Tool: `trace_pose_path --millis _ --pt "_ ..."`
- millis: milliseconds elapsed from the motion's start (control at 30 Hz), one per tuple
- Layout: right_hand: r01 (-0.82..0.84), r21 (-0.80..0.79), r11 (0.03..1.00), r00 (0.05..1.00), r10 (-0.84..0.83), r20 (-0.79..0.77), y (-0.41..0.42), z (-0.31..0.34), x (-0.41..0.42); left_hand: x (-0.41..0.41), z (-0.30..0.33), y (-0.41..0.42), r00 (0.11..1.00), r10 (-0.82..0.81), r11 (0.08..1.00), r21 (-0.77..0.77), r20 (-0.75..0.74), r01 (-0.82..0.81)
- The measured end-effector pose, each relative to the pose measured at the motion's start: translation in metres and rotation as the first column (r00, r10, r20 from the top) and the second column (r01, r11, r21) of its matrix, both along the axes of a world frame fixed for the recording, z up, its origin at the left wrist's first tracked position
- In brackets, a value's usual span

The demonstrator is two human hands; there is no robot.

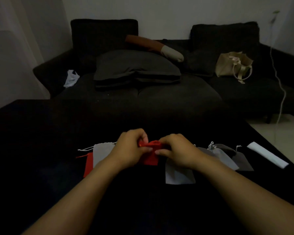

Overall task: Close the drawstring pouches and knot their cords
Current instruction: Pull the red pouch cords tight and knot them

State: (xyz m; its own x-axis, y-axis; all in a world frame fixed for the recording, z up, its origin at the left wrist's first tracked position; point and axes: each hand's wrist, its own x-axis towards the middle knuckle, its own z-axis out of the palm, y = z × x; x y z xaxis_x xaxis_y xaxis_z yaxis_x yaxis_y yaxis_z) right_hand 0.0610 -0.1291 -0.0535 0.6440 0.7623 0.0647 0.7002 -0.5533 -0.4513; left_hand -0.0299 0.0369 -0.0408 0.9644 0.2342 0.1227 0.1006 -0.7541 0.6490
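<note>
Centre frame, left hand point(131, 146) and right hand point(174, 150) pinch the red pouch point(151, 156) mouth; thin cords could slip free mid-cinch.

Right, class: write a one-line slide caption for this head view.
Both hands, left hand and right hand, pinch a red drawstring pouch's mouth above the black table.

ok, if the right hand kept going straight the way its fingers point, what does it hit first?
The right hand points left, pinching the red pouch, so that comes first; directly beyond it is the left hand, gripping the pouch's other side. Depth is unclear, but they look level with each other.
</note>
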Motion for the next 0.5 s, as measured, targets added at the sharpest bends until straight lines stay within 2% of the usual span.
trace_pose_path --millis 100,233,367,500 --pt "-0.016 0.153 0.988 0.999 0.021 -0.032 -0.007 0.014 -0.002 -0.006 0.018 0.0 0.991 -0.014 0.996 -0.087 0.135 0.026" --pt "0.001 0.305 0.952 0.987 0.047 -0.152 -0.019 0.03 -0.001 -0.013 0.036 0.015 0.995 -0.027 0.982 -0.183 0.094 0.043" --pt "0.012 0.382 0.924 0.942 0.118 -0.314 -0.028 0.036 -0.005 -0.021 0.04 0.025 0.993 -0.095 0.991 -0.093 0.066 0.101" --pt "0.112 0.429 0.896 0.887 0.105 -0.449 -0.032 0.044 -0.01 -0.022 0.041 0.03 0.997 -0.057 0.991 -0.115 0.047 0.062"
